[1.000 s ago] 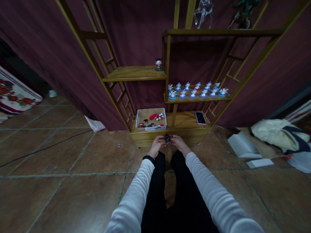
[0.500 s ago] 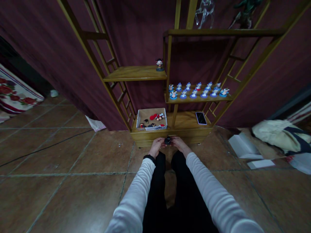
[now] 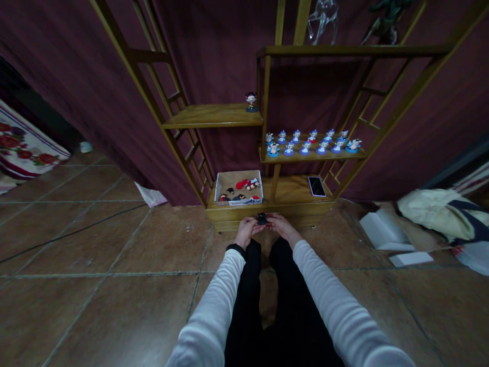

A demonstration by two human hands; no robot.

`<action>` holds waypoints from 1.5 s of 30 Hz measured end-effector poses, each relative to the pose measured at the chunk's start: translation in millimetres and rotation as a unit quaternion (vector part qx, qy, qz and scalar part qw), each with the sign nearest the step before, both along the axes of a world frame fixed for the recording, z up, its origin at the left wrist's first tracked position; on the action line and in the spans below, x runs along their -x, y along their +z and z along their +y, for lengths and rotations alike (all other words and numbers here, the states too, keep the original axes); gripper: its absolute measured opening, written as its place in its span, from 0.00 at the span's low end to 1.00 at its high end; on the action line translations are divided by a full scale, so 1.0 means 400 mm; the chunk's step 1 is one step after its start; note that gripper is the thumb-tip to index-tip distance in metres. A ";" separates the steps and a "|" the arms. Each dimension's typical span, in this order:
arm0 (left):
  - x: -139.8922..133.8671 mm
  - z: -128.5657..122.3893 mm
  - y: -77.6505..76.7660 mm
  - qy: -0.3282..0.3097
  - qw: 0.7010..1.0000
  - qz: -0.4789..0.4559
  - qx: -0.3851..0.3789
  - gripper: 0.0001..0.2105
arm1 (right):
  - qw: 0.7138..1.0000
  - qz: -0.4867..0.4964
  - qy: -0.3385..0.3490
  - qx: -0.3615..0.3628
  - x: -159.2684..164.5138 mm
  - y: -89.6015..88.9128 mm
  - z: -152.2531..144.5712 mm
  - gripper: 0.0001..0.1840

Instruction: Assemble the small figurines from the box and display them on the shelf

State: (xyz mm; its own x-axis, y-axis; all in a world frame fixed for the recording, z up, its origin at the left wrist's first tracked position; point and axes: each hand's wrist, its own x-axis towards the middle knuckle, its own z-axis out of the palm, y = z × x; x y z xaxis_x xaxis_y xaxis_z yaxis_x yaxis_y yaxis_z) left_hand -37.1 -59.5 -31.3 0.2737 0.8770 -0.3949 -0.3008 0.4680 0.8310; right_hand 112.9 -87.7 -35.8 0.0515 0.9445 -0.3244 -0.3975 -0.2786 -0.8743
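Between the fingertips of my left hand (image 3: 246, 230) and my right hand (image 3: 280, 226) is a small black figurine piece (image 3: 262, 218). Both hands pinch it from the sides, in front of the cabinet's lower edge; its finer shape is too small to make out. Just beyond, an open cardboard box (image 3: 229, 178) on the bottom shelf holds several red, black and pale figurine parts (image 3: 250, 184). A complete figurine (image 3: 251, 101) with dark hair and a black base stands at the right end of the left shelf above.
Two rows of small blue-and-white figurines (image 3: 305, 148) stand on the right middle shelf. A phone (image 3: 317, 186) lies on the bottom shelf. Higher up are a clear horse figure (image 3: 323, 21) and a dark statue (image 3: 387, 23). White boxes (image 3: 384, 230) and a pale bag (image 3: 431, 211) lie right.
The black piece has shifted slightly left and up and turned a little between my fingers. Both hands still hold it; the shelf items have not moved.
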 end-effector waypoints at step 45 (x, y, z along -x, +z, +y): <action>-0.001 0.004 0.001 -0.094 0.992 -0.071 0.045 0.06 | 0.998 -0.023 -0.063 -0.001 0.018 0.013 0.008 0.06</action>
